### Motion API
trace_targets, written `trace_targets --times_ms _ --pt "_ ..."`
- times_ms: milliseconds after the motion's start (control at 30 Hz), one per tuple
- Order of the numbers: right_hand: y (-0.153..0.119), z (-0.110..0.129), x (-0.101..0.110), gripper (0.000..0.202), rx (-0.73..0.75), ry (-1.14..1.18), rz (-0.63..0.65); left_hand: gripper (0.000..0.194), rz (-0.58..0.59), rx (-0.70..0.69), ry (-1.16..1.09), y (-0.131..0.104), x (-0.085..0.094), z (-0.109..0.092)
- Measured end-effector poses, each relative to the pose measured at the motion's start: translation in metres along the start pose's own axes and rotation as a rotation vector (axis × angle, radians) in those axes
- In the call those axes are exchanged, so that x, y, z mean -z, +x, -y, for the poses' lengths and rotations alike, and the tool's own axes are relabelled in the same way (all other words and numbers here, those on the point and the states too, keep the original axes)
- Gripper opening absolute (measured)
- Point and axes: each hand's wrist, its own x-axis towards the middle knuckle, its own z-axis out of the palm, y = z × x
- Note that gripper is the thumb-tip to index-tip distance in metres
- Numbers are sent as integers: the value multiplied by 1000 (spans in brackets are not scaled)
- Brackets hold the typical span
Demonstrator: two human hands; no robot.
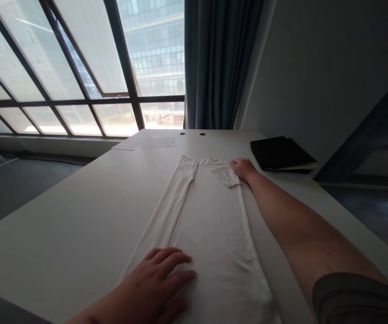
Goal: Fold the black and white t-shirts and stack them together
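A white garment [214, 220], which looks like a T-shirt, lies lengthwise on the white table [89, 211]. Its left side is folded inward as a long strip [170, 202], and a short sleeve-like flap [225, 176] lies over its far right part. My left hand [162, 279] rests on the near part of the cloth with its fingers apart. At the far right corner, my right hand [243, 168] has its fingers bent and close together on the fabric edge. The near end of the garment runs out of view.
A black folder [281, 154] with papers inside lies right of my right hand. Sheets of paper [160, 141] lie at the far left of the table. Two dark round holes [202, 134] are near the back edge. Beyond are windows [160, 58] and a dark curtain [220, 63].
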Motion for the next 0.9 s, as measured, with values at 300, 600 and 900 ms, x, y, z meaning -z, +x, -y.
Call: trace_targets --times_ms 300,600,900 --pt "-10 -9 -4 48 -39 202 62 30 137 -429 -60 112 -13 -69" --pt "-3 -2 -8 48 -65 287 41 16 168 -537 20 124 -29 -85" --pt "12 32 14 57 -22 317 -38 19 37 -360 -18 72 27 -78"
